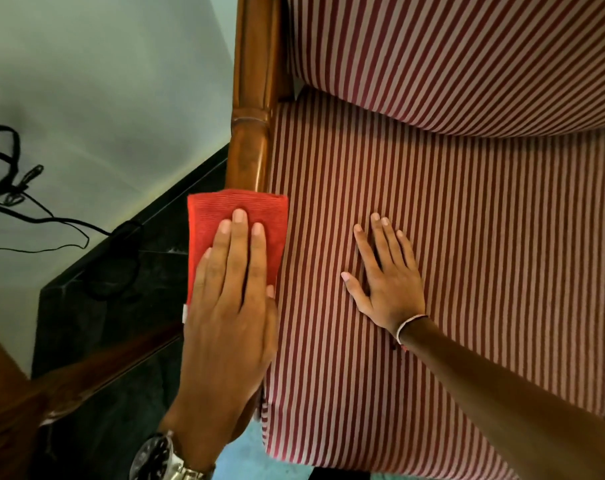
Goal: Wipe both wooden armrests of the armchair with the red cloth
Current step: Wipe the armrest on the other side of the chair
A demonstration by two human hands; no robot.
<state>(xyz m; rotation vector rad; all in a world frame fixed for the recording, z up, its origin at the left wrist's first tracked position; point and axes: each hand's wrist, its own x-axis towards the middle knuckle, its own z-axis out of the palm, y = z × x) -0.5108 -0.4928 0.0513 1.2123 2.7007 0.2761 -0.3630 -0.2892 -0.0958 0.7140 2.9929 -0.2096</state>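
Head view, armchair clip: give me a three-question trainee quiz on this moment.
1. True or false: the red cloth lies on the wooden armrest.
2. Which hand presses the cloth? A) left hand B) right hand
3. Fill in: the right hand rests flat on the striped ___.

Key: 1 true; 2 A; 3 seat.

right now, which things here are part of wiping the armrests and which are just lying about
Part of the job:
- red cloth, flat under the left hand
- wooden armrest beneath the cloth
- right hand, flat on the striped seat, apparently bracing

Just lying about:
- black cables by the wall
- dark stone ledge beside the chair
- wristwatch, only worn
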